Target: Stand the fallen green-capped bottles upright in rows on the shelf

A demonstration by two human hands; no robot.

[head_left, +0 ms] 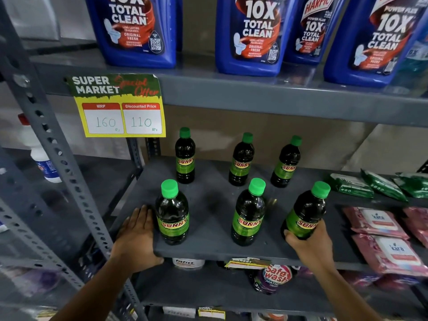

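Several dark green-capped bottles labelled SUNNY stand on the grey shelf (208, 202) in two rows. The back row has three: left (185, 156), middle (241, 161), right (286, 163). The front row has a left bottle (172, 214), a middle bottle (249, 213) and a right bottle (304, 212), which leans slightly left. My right hand (308, 244) grips the base of that right front bottle. My left hand (135, 237) lies flat on the shelf's front left corner, just beside the left front bottle, holding nothing.
Blue toilet-cleaner jugs (250, 33) fill the shelf above, and a yellow price sign (120, 107) hangs from its edge. Green packets (379, 185) and pink wipe packs (382, 237) lie right of the bottles. A slotted upright post (58, 147) stands at the left. Products sit on the shelf below.
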